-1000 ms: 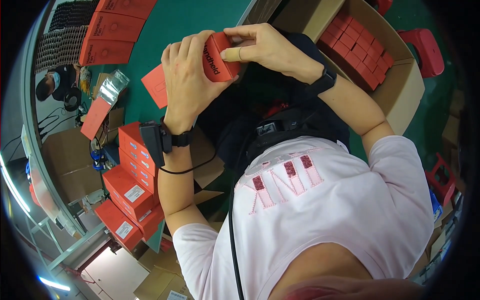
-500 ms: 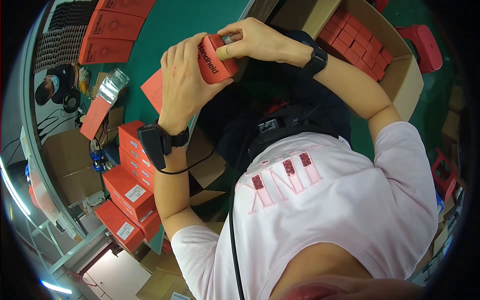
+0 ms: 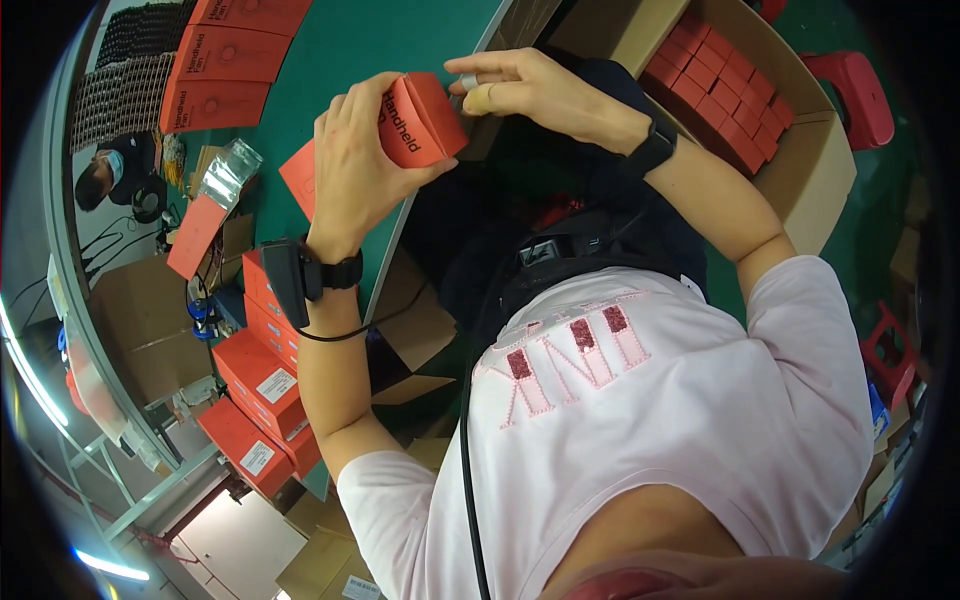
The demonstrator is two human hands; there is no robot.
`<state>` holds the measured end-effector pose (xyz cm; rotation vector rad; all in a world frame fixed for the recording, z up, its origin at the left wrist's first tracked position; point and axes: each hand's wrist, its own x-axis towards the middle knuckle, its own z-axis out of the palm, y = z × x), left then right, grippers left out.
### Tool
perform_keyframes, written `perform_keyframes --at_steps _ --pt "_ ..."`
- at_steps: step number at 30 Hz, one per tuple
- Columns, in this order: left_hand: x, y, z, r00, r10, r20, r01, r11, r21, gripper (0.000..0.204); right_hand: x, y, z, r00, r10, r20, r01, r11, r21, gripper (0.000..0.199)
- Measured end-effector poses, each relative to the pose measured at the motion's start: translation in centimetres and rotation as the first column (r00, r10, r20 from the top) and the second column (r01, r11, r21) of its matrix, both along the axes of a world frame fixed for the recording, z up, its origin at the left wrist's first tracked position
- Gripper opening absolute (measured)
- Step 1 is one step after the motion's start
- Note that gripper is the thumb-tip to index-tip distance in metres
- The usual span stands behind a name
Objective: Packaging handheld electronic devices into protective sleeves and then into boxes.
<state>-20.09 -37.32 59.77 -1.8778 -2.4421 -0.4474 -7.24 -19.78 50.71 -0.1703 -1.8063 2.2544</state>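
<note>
My left hand (image 3: 355,150) is wrapped round an orange-red carton (image 3: 412,140) with dark printing, tilted above the green table (image 3: 350,40). The carton's end face, turned towards my right hand, looks closed. Just off that end is my right hand (image 3: 530,95), fingers apart and nothing visible in them. One of its fingers has a pale yellow wrap, another a silvery band. Partly behind my left hand, another flat orange-red piece (image 3: 298,182) lies on the table.
Several orange-red boxes (image 3: 215,100) line the table's far left, with stacked ones (image 3: 262,380) nearer. At right, a large brown carton (image 3: 810,190) holds rows of small red boxes (image 3: 715,95). A red stool (image 3: 850,95) stands beyond it. Another person (image 3: 115,170) sits at far left.
My right hand has come off the carton's end and moved slightly right, its fingers spreading. The carton, still in my left hand, has shifted a little left, and its end face shows more fully.
</note>
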Motion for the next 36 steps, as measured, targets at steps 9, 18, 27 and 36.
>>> perform_keyframes --at_steps 9,18,27,36 --pt "0.6 0.1 -0.1 0.999 -0.029 -0.024 0.03 0.999 0.015 0.085 -0.7 -0.6 -0.2 0.998 -0.018 0.058 0.004 0.975 0.22 0.082" --pt "1.5 0.1 0.1 0.996 -0.084 -0.032 0.083 0.995 -0.051 0.086 0.9 -1.1 2.7 0.958 0.144 0.248 -0.186 0.97 0.155 0.078" --pt "1.9 -0.4 -0.5 0.993 -0.103 -0.054 0.099 0.991 -0.086 0.091 -0.2 -1.1 -1.1 0.975 0.196 0.103 -0.21 0.964 0.161 0.057" --pt "0.4 -1.5 0.4 0.996 -0.041 0.078 0.046 0.997 -0.064 0.091 -0.1 0.1 -1.4 0.985 0.164 0.058 -0.162 0.986 -0.042 0.056"
